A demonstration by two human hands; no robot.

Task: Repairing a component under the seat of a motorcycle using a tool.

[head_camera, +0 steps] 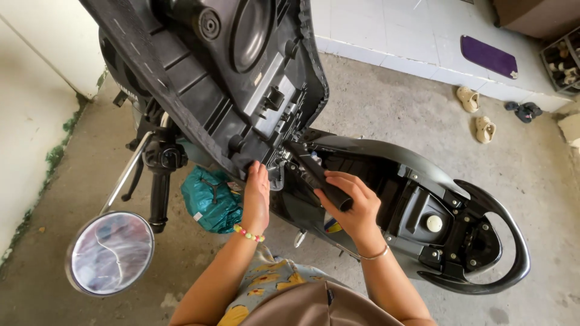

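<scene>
2 hands (257,196) (356,205), 1 black-handled tool (323,181)

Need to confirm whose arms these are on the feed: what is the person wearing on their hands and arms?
Both arms are bare, with no gloves or long sleeves. The left hand has a bracelet of mixed coloured beads at the wrist. The right hand has a thin plain bangle at the wrist. A patterned yellow and grey short sleeve shows near the left arm.
</scene>
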